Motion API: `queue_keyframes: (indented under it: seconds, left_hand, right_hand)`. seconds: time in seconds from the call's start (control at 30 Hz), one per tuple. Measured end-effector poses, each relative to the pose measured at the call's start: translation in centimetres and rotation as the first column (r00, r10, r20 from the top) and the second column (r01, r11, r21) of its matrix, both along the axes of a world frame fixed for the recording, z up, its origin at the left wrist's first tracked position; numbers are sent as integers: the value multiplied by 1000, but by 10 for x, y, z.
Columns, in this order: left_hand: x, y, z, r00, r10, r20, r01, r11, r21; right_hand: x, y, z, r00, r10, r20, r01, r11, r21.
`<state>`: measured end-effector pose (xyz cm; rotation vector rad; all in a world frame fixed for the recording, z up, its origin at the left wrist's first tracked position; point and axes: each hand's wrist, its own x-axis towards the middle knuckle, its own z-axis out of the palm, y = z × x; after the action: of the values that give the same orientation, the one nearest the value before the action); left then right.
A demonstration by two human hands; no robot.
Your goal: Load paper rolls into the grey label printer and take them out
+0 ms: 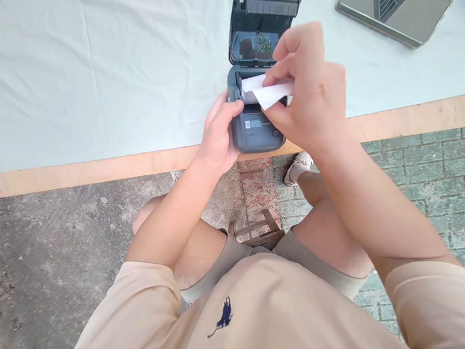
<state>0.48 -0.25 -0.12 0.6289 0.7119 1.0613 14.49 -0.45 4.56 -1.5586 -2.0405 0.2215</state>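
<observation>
Paper, a white strip, runs out of the open printer and is pinched between the thumb and forefinger of the right hand; the other fingers of that hand are curled loosely above it. The strip's inner end lies in the printer's roll bay, though whether a roll sits under it is hidden by the hand.

That printer is a small dark grey box standing at the near edge of the table, its lid swung up and back so the inside faces the camera. A white label shows on its front face.

At the printer's left side, the left hand is closed round the body, fingers wrapped on the side wall with the thumb toward the top edge, steadying it.

A pale cloth covers the table, leaving a bare wooden strip along the near edge. On the cloth, well apart to the right, lies a phone, screen up.

Below the table the person's knees, shorts and beige shirt show, over paving and concrete ground.
</observation>
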Motion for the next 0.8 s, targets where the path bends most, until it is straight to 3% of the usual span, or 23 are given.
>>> queue_keyframes:
  seconds: [0.1, 0.27, 0.4, 0.57, 0.8]
  left_hand:
    - [0, 0, 2, 1000, 5, -6, -5, 1000, -8]
    - [0, -1, 2, 1000, -2, 11, 2, 1000, 13]
    - [0, 1, 0, 999, 5, 32, -4, 1000, -13]
    - [-2, 2, -2, 997, 55, 57, -55, 998, -4]
    - [-4, -1, 1, 998, 49, 37, -50, 998, 25]
  right_hand:
    - [2, 3, -2, 998, 43, 44, -43, 999, -11]
    - [8, 7, -8, 933, 353, 73, -355, 935, 17]
    - [8, 2, -14, 940, 303, 155, -319, 944, 84]
    - [8, -3, -19, 980, 200, 22, -201, 971, 129]
    - [18, -4, -22, 906, 349, -239, -341, 937, 73]
